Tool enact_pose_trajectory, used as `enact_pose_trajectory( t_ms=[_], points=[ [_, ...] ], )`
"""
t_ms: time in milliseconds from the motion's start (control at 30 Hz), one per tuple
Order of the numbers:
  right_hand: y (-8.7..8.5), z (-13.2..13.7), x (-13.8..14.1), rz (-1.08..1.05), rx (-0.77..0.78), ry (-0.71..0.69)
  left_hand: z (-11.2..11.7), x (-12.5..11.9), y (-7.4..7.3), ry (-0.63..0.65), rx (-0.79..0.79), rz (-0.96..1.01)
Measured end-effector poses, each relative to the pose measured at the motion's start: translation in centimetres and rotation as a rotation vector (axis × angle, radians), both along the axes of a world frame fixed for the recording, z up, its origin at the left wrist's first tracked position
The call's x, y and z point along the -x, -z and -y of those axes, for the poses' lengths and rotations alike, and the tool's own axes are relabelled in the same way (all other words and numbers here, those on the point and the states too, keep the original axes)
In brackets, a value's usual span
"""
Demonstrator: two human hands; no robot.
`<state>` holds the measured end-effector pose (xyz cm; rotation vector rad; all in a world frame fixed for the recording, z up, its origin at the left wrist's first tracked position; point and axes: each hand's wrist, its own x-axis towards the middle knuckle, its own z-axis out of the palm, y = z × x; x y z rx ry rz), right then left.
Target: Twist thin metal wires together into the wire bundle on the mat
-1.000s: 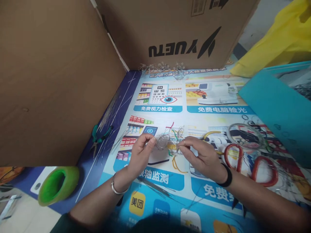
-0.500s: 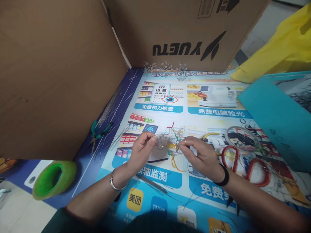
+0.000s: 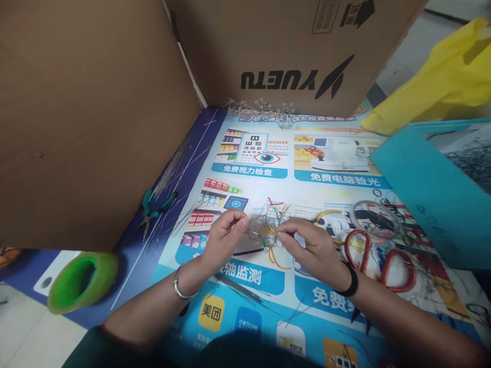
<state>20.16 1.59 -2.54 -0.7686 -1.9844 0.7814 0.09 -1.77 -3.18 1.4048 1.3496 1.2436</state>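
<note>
Between my hands is a small tangle of thin silvery wire (image 3: pixel 256 228), with short red, green and yellow strands sticking out of it. My left hand (image 3: pixel 226 236) pinches its left side between thumb and forefinger. From the right, my right hand (image 3: pixel 309 248) has thumb and fingertips closed at the edge of the same tangle. Exactly which strands each hand grips is too fine to make out. The piece is held over a printed poster sheet (image 3: pixel 253 186) that covers the table.
Cardboard panels (image 3: pixel 299 46) stand behind and at left. Teal-handled pliers (image 3: pixel 148 204) and loose wires lie left, near a green tape roll (image 3: pixel 111 278). At right are red-handled scissors (image 3: pixel 411 278), a clear ring-shaped spool (image 3: pixel 355 217), a teal box (image 3: pixel 422 189) and yellow plastic (image 3: pixel 433 82).
My right hand has shifted slightly left, closer to my left hand. The wire tangle stays between them, and the camera view has moved a little.
</note>
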Motion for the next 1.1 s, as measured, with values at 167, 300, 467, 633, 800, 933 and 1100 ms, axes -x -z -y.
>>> enact_pose_trajectory(
  t_ms=[167, 300, 467, 633, 800, 933, 1100],
  points=[
    [-0.3, 0.4, 0.1, 0.016, 0.064, -0.039, 0.3, -0.2, -0.2, 0.030, 0.014, -0.015],
    [-0.8, 0.5, 0.2, 0.095, 0.134, -0.016, 0.4, -0.2, -0.5, 0.025, 0.020, -0.021],
    [-1.6, 0.6, 0.1, 0.226, 0.132, -0.003, 0.6, -0.5, -1.5, 0.031, -0.021, -0.080],
    [-2.7, 1.0, 0.1, 0.422, 0.090, 0.002, 0.8, -1.3, -2.2, -0.014, -0.108, -0.160],
    [-3.4, 1.3, 0.0, 0.409, 0.140, -0.088, 1.0, -1.9, -2.4, -0.047, -0.142, -0.195],
    [-3.4, 1.2, -0.1, 0.328, 0.204, -0.155, 1.2, -2.2, -2.3, -0.053, -0.128, -0.171],
    [-2.8, 1.0, -0.1, 0.265, 0.237, -0.192, 1.5, -2.9, -2.3, -0.002, -0.166, -0.169]
  ],
)
